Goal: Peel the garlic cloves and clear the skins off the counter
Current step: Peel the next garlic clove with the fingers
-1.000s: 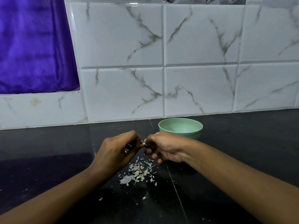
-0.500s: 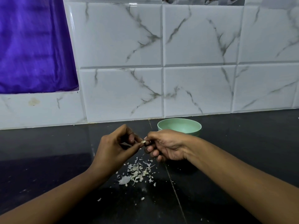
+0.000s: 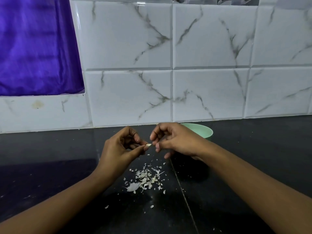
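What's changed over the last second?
The hands lifted slightly and drew apart. The left hand pinches a pale garlic bit; the right hand seems to have let go of it. The skins pile and green bowl on the counter stayed put.

Right hand (image 3: 175, 141) covers the green bowl (image 3: 202, 131) on its left side, bowl contents not visible, pale bit (image 3: 148, 145) pinched in left fingers (image 3: 145, 148) too small to call clove or skin, purple cloth (image 3: 37, 48) cropped left and top.
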`<action>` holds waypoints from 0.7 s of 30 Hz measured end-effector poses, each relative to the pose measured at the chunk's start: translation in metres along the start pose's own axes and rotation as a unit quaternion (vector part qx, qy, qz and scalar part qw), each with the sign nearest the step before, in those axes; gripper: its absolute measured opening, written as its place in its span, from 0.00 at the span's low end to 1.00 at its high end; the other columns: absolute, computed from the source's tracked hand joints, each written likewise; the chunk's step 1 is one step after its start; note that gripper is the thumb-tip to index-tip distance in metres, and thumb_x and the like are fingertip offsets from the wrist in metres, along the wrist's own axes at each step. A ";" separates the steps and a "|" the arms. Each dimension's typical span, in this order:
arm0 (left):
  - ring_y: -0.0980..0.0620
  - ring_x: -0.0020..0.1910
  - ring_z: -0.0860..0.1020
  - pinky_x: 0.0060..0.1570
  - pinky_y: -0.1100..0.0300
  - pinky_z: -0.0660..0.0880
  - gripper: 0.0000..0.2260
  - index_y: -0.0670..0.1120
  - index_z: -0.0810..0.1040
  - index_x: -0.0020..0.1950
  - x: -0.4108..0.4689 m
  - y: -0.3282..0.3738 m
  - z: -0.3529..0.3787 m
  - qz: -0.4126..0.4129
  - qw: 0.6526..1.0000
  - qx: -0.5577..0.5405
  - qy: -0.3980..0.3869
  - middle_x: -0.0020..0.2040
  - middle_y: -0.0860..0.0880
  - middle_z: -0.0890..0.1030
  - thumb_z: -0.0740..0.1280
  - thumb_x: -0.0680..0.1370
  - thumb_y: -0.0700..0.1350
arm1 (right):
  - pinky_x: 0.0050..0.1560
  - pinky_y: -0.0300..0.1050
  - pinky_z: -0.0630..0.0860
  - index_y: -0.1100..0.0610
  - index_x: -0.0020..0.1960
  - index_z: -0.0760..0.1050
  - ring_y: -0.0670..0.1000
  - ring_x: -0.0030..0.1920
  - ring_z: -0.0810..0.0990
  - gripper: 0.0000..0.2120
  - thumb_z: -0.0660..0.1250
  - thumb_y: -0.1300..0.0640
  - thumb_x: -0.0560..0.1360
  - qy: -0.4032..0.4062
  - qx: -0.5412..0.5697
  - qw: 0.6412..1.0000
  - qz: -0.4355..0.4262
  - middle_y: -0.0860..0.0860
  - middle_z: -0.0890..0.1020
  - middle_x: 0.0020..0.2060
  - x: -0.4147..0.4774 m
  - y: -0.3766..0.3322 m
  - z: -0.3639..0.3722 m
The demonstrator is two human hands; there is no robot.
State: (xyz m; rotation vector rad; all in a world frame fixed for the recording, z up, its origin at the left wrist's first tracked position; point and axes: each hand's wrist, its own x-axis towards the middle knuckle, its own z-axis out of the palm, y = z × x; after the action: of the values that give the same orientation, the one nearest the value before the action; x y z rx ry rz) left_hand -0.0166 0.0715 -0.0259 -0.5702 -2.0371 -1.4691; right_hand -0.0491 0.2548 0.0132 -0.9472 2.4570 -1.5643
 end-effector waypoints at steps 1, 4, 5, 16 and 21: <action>0.49 0.33 0.82 0.36 0.58 0.77 0.13 0.44 0.71 0.40 0.000 -0.001 -0.001 -0.005 1.000 0.000 0.003 0.38 0.46 0.85 0.75 0.64 0.44 | 0.35 0.44 0.80 0.52 0.45 0.76 0.44 0.37 0.80 0.11 0.69 0.68 0.72 0.002 -0.043 0.999 -0.021 0.50 0.80 0.38 0.000 -0.001 0.000; 0.48 0.33 0.82 0.36 0.57 0.77 0.13 0.45 0.71 0.40 0.001 -0.002 -0.002 -0.008 1.000 0.009 0.007 0.38 0.46 0.85 0.75 0.65 0.42 | 0.34 0.42 0.79 0.52 0.44 0.77 0.45 0.36 0.79 0.11 0.73 0.66 0.70 0.024 -0.111 0.992 -0.062 0.47 0.80 0.36 0.000 -0.001 0.005; 0.48 0.33 0.82 0.36 0.57 0.78 0.13 0.45 0.72 0.40 0.001 -0.001 -0.002 -0.008 1.000 0.018 0.007 0.38 0.46 0.85 0.76 0.66 0.41 | 0.34 0.41 0.79 0.52 0.44 0.77 0.44 0.35 0.79 0.10 0.73 0.65 0.70 0.036 -0.128 0.988 -0.075 0.46 0.80 0.34 0.001 0.000 0.007; 0.50 0.32 0.81 0.36 0.56 0.79 0.14 0.44 0.72 0.40 0.000 0.004 0.000 -0.022 1.000 0.020 0.007 0.36 0.46 0.84 0.77 0.66 0.38 | 0.43 0.48 0.77 0.53 0.46 0.79 0.45 0.39 0.78 0.06 0.73 0.57 0.70 0.106 -0.360 0.903 -0.210 0.45 0.81 0.39 0.000 0.003 0.012; 0.51 0.32 0.81 0.36 0.59 0.79 0.13 0.44 0.72 0.40 0.000 0.004 0.000 -0.018 0.999 0.027 -0.005 0.37 0.46 0.84 0.76 0.67 0.37 | 0.41 0.45 0.75 0.53 0.45 0.79 0.45 0.39 0.76 0.05 0.72 0.55 0.70 0.102 -0.391 0.887 -0.225 0.46 0.81 0.40 -0.001 0.001 0.011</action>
State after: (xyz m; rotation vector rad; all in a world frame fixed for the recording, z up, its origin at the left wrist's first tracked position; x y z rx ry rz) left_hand -0.0140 0.0724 -0.0236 -0.5228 -2.0989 -1.4310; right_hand -0.0446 0.2473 0.0066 -1.6166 3.2699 -0.6960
